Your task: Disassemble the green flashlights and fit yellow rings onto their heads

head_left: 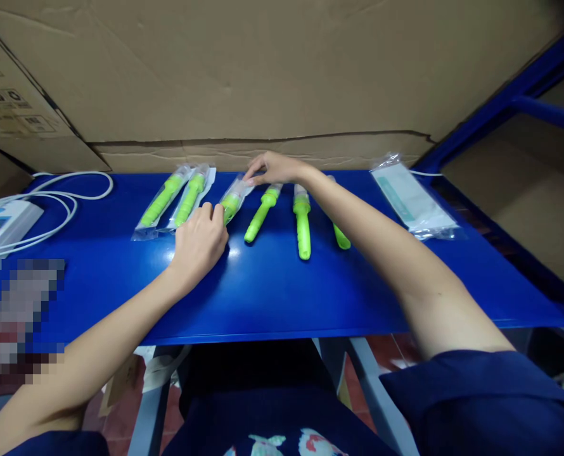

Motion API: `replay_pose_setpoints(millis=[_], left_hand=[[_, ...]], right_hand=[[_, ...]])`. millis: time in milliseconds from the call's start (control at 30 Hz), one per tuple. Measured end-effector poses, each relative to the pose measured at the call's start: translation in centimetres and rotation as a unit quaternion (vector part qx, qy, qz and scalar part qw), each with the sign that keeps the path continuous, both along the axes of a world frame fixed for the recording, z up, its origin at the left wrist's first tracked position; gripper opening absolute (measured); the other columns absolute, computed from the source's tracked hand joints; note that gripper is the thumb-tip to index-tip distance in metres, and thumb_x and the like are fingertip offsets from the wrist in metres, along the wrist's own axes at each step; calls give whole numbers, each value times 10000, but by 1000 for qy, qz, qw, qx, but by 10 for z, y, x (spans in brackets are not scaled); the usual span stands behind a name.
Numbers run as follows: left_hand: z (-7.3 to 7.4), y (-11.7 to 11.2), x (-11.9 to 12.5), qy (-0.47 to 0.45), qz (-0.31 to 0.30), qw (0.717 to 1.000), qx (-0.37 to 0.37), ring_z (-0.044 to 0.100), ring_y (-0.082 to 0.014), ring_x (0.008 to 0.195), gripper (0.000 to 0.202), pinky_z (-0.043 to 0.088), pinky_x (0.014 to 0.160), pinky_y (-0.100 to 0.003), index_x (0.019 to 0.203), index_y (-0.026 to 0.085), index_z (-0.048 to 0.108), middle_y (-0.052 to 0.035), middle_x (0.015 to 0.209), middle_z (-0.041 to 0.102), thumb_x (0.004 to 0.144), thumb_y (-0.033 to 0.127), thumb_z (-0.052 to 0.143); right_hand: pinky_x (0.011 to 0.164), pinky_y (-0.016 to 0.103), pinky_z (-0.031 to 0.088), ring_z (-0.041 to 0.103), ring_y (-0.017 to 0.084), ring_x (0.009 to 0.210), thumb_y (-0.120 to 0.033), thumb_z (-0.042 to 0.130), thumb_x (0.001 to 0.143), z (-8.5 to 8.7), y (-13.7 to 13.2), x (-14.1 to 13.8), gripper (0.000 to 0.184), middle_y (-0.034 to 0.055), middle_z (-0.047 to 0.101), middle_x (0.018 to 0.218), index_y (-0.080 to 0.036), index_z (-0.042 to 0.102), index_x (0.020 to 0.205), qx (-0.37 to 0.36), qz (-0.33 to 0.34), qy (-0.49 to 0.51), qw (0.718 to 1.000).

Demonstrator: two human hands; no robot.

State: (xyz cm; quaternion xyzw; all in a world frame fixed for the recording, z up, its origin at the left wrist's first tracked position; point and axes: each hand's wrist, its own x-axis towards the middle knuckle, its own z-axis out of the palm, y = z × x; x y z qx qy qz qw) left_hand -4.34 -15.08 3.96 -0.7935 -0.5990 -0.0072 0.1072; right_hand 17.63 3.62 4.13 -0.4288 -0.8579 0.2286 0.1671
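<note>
My left hand (201, 235) is closed round the lower end of a bright green stick in a clear plastic bag (230, 201). At the top of that bag, my right hand (270, 170) pinches the plastic between thumb and fingers. Two more bagged green sticks, one (161, 201) farther left and one (191, 197) closer, lie left of my hands. To the right are unbagged green sticks with pale, clear-looking tops: one tilted (262, 215), one nearly upright in view (303, 225), and another (341, 238) partly hidden by my right forearm.
A flat pack of clear bags (408, 197) lies at the right of the blue table (282, 297). On the left are a coiled white cable (73, 197) and a white box-like thing (13, 221). A cardboard wall (244, 76) closes off the back; a blue metal frame (510, 104) rises at right.
</note>
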Motion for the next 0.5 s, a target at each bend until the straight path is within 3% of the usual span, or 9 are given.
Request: replay_pose_setpoints(millis=[267, 400, 500], left_hand=[[-7, 9, -8, -45, -76, 994, 68, 716, -330, 1106, 314, 482, 868, -426, 1289, 117, 656, -187, 1200, 752, 1031, 201, 497], [-13, 12, -11, -80, -101, 988, 90, 718, -339, 1136, 437, 464, 902, -439, 1448, 125, 579, -178, 1216, 769, 1033, 234, 496], [-13, 13, -15, -108, -90, 989, 53, 716, -339, 1209, 513, 458, 969, -442, 1531, 139, 511, -178, 1304, 764, 1035, 267, 493]], right_hand=[[1271, 442, 429, 623, 313, 1443, -548, 885, 827, 19, -3, 31, 408, 41, 801, 1333, -256, 884, 1112, -118, 40, 40, 991], [1251, 444, 446, 568, 322, 1505, -459, 916, 792, 20, -9, 28, 306, 82, 773, 1390, -220, 878, 978, -128, 35, 74, 988], [1244, 498, 446, 598, 331, 1463, -336, 924, 777, 19, -10, 25, 171, 110, 773, 1376, -210, 850, 866, -115, 9, 103, 988]])
